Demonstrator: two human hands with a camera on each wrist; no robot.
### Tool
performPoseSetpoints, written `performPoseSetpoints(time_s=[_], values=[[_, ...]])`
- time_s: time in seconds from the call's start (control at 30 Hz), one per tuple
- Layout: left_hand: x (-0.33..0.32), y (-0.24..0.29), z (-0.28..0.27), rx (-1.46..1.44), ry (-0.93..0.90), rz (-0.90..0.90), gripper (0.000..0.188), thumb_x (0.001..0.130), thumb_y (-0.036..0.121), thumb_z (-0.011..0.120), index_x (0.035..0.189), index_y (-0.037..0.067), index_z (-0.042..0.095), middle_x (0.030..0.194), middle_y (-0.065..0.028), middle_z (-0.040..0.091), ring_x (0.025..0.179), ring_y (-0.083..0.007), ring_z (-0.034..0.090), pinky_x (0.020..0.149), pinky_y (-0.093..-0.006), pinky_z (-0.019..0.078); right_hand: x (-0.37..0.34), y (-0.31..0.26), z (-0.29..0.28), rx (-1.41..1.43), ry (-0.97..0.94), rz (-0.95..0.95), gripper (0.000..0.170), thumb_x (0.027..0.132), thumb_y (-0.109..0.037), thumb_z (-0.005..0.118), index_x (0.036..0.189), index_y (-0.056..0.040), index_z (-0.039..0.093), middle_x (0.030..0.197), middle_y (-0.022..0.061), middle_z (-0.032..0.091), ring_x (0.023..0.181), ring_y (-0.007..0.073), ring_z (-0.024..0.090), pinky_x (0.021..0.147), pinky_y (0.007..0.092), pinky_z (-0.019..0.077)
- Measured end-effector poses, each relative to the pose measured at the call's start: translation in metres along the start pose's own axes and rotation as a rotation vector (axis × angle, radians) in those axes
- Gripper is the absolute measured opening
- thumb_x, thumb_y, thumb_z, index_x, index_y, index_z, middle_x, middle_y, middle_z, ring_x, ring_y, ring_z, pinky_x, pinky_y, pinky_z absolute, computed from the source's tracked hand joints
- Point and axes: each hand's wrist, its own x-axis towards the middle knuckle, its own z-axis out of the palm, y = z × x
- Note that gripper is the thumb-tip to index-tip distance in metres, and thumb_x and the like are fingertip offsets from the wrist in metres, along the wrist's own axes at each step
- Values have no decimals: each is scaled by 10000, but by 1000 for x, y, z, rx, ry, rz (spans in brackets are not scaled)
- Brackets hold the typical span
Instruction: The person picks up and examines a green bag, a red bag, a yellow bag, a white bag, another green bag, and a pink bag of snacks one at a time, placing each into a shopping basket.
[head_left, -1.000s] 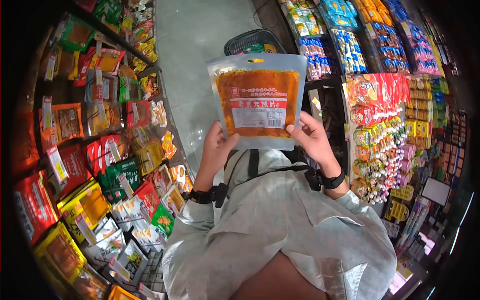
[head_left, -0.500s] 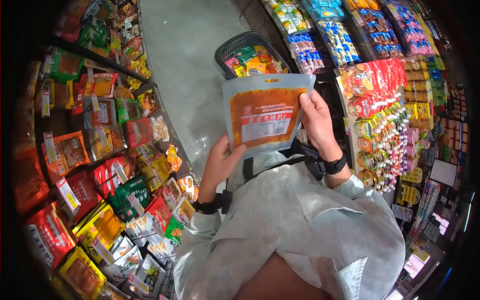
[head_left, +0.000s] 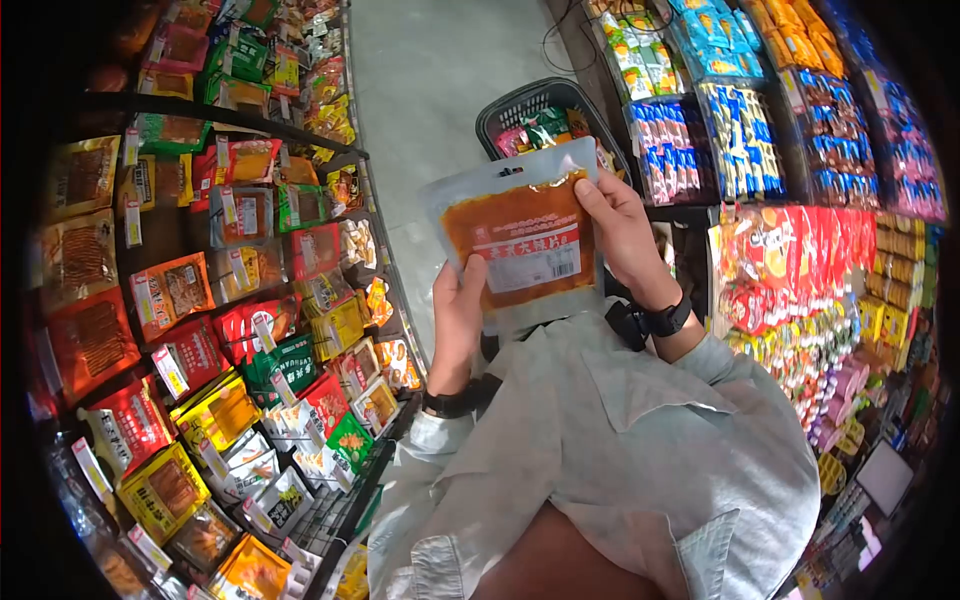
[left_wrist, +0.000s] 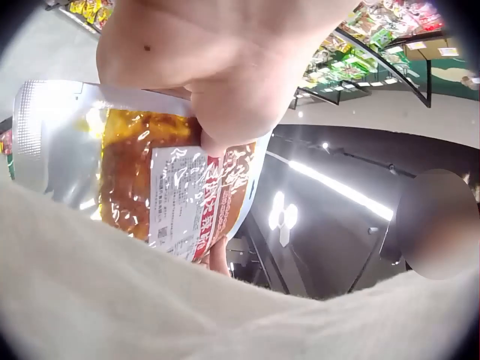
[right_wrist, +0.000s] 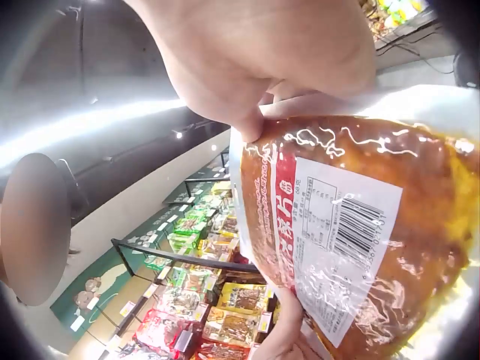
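**Snack rack (head_left: 330,510) flanks two-handed hold**

A dark basket (head_left: 492,120) sits beyond an orange-brown pouch (head_left: 520,225), its sides clamped in the fingers of the left hand (head_left: 458,315) and right hand (head_left: 632,240), left thumb (head_left: 475,270) on its front, right thumb (head_left: 592,198) near its upper right corner.

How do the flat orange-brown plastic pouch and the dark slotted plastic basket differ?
The pouch is flat, with pale borders; the basket is deep and open-topped. The left hand and right hand grip the pouch; the basket, partly behind it, holds colourful packets. Both are plastic.
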Motion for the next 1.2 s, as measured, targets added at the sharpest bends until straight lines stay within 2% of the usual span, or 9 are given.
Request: performPoseSetpoints(time_s=[0.07,0.2,0.33,0.53,0.83,0.97,1.03,1.1,1.2], values=[[7,-1,19,-150,36,-78,327,1061,225,512,1303,7,546,1237,-55,637,1114,-114,574,987,-303,441,21,-7,-17,-28,-52,39,189,1035,-188,562,1079,-24,645,936,-59,629,840,0,536,743,197,434],[17,-3,44,-239,125,-75,296,1057,221,515,1277,26,554,1233,-62,640,1112,-146,600,988,-320,461,54,-29,-26,-55,-148,133,154,1018,-174,588,1051,-36,649,868,-75,602,771,-7,516,664,191,405],[18,-1,66,-328,275,-203,275,1052,222,523,1253,39,560,1235,-65,643,1126,-156,606,1003,-329,466,78,-37,-42,-236,-275,186,133,993,-141,614,1060,-32,654,801,-87,582,685,-10,494,583,192,370],[23,10,78,-363,282,-202,259,1051,218,526,1241,46,561,1221,-60,651,1115,-152,615,1008,-327,466,89,-39,-42,-179,-276,155,124,960,-80,634,1062,-17,661,756,-90,561,648,-15,471,562,196,362],[37,3,58,-250,212,-203,269,1054,234,524,1233,39,567,1189,-45,652,1075,-121,613,956,-295,475,88,-37,-37,-335,-196,73,146,940,-57,633,1075,-2,645,826,-77,588,713,-8,500,613,197,404],[40,2,14,-37,124,-269,297,1054,232,525,1251,16,575,1198,-43,651,1065,-108,602,940,-280,467,72,-20,-16,-251,-124,10,187,938,-30,625,1119,16,623,951,-30,637,843,23,564,740,218,468],[43,2,-7,43,58,-205,311,1053,231,529,1258,3,580,1198,-44,653,1062,-105,597,938,-278,463,59,-11,-1,-233,-82,-9,211,937,-16,619,1144,25,609,1025,-5,653,918,42,587,815,231,485],[43,0,-23,25,-12,-13,323,1051,231,533,1260,-8,587,1196,-47,657,1059,-103,595,937,-276,462,46,-4,19,-212,-46,-44,231,932,0,617,1160,28,602,1056,7,656,946,52,592,842,233,485],[40,7,-51,-55,-94,-52,331,1051,233,530,1263,-14,587,1179,-49,665,1052,-101,597,939,-274,461,29,11,43,-258,3,-44,287,921,31,608,1207,16,588,1100,20,666,992,70,608,882,243,487]])
